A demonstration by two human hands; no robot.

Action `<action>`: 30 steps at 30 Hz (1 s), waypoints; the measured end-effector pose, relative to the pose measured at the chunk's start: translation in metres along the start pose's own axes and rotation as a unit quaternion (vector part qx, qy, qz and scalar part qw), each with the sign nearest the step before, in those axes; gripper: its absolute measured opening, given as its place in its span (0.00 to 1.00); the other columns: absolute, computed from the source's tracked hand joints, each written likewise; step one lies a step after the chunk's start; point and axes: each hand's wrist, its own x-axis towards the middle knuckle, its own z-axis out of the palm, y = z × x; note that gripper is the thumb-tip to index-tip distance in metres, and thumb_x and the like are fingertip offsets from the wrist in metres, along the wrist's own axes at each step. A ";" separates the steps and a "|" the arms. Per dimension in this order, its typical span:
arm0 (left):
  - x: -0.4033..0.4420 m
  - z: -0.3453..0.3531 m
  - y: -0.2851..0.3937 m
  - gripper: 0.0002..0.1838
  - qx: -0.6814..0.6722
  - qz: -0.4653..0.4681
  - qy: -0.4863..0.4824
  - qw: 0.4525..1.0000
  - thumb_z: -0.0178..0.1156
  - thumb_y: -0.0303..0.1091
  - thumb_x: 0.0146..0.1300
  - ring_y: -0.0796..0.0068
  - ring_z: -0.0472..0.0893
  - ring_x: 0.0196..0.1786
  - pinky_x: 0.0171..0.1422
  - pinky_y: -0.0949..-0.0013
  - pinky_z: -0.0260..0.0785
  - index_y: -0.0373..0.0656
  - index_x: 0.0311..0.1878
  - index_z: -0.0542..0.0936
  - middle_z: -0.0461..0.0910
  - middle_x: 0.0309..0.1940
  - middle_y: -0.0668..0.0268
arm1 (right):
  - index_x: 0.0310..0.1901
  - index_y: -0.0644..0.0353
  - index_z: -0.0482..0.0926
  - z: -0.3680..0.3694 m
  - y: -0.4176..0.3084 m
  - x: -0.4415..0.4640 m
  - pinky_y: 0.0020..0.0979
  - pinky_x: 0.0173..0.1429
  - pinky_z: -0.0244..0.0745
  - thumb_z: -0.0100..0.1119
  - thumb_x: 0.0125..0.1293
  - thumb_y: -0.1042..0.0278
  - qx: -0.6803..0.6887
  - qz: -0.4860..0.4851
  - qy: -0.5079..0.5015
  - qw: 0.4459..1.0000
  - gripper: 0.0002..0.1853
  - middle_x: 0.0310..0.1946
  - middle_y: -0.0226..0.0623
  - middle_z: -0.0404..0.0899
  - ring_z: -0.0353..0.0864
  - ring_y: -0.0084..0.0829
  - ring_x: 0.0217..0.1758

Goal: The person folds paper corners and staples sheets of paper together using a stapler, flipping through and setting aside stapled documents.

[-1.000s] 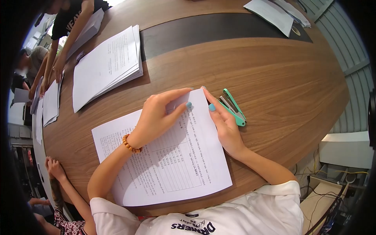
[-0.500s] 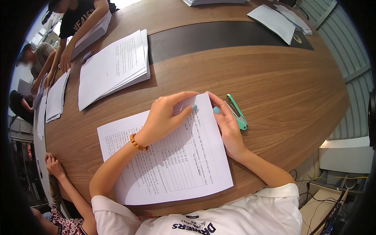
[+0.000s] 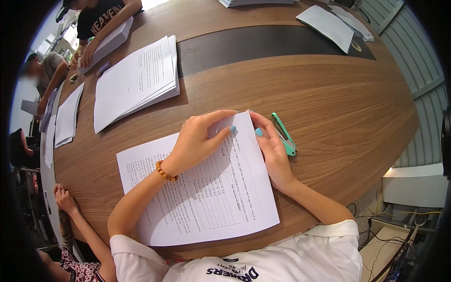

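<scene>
A printed sheet of paper (image 3: 221, 188) with a table on it lies before me on the wooden table; whether more sheets are beneath it I cannot tell. My left hand (image 3: 199, 141), with a beaded bracelet at the wrist, grips its upper edge, thumb on top and fingers partly hidden along the edge. At the paper's upper right corner, my right hand (image 3: 272, 152) cups the side edge, its fingertips near the corner. A green stapler (image 3: 283, 135) rests just right of my right hand, touched by neither hand as far as I can see.
A thick paper stack (image 3: 136, 84) lies at upper left, with thinner stacks (image 3: 69, 115) beyond it. More papers (image 3: 326, 26) and a tape roll (image 3: 356, 46) are at upper right. Co-workers handle papers at the far left; another person's hand (image 3: 66, 199) rests on the left table edge.
The view has shifted slightly, while my hands keep their hold on the paper. At the upper left, a co-worker's arms have moved back from the thinner stack to a thick one.
</scene>
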 end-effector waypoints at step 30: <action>0.001 0.001 0.002 0.19 0.051 0.027 0.012 0.998 0.60 0.25 0.56 0.75 0.78 0.27 0.33 0.74 0.69 0.39 0.53 0.78 0.83 0.37 0.58 | 0.65 0.67 0.59 -0.012 -0.019 0.000 0.41 0.70 0.57 0.55 0.62 0.72 -0.313 -0.131 -0.013 0.941 0.30 0.69 0.56 0.51 0.57 0.49 0.70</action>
